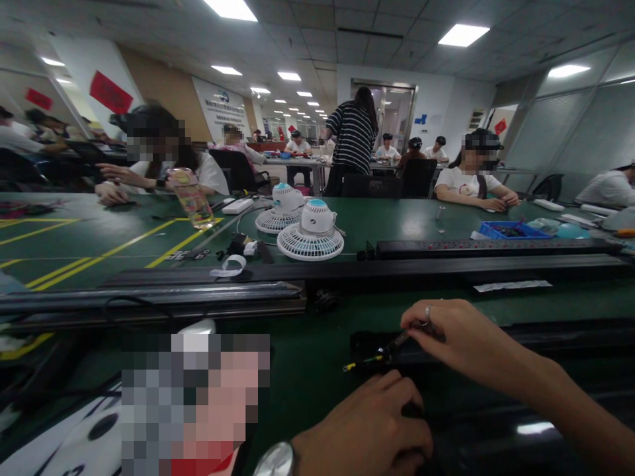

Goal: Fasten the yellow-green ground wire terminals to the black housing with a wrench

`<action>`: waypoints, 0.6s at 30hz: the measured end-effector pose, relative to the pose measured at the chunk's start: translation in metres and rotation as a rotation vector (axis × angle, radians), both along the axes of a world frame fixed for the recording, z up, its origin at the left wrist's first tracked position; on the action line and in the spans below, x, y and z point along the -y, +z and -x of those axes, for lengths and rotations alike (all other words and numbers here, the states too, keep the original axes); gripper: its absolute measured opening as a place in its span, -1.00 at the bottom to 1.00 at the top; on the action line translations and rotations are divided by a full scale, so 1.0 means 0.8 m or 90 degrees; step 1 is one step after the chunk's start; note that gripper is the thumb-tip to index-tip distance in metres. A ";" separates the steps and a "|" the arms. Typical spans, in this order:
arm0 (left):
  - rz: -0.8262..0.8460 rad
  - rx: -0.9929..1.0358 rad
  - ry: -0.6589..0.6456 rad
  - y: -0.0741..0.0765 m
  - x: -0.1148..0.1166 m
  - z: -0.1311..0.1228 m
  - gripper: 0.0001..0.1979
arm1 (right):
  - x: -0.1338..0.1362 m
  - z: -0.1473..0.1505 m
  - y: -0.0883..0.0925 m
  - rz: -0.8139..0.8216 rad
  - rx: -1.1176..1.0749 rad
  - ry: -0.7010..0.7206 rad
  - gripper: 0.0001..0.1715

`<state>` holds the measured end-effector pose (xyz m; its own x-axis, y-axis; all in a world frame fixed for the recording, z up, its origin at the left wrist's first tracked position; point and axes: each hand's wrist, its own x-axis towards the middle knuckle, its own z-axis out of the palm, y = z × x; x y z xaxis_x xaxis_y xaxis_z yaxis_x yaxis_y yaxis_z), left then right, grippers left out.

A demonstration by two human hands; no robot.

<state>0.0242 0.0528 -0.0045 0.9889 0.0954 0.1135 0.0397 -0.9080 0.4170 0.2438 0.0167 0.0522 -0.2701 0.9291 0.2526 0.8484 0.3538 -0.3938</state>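
My right hand (446,327), a ring on one finger, pinches a thin dark tool (397,342); its exact kind is unclear. The tool slants down left toward a yellow-green wire (364,362) with a small metal ring end, which sticks out left at the end of a long black housing (364,344). Just below and in front of the wire, my left hand (381,420) has its fingers bent inward over dark parts. What those fingers grip is hidden. A watch (275,459) is on the left wrist.
Long black bars (337,271) cross the green table, beside a black power strip (471,248). Farther off stand two white fans (311,231), a drink bottle (193,201) and a blue tray (510,230). A blurred-out object (198,403) lies at lower left. Other people sit opposite.
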 end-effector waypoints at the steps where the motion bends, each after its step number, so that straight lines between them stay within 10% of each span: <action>1: 0.000 0.003 -0.001 -0.001 0.000 0.000 -0.92 | 0.001 0.000 0.001 -0.009 -0.004 -0.004 -0.81; 13: -0.043 0.024 -0.037 -0.012 0.005 0.000 -0.85 | 0.002 -0.022 -0.023 -0.070 0.031 -0.114 -0.54; 18: -0.040 0.030 -0.024 -0.009 0.004 0.000 -0.82 | 0.002 -0.017 -0.014 -0.026 0.048 -0.063 -0.79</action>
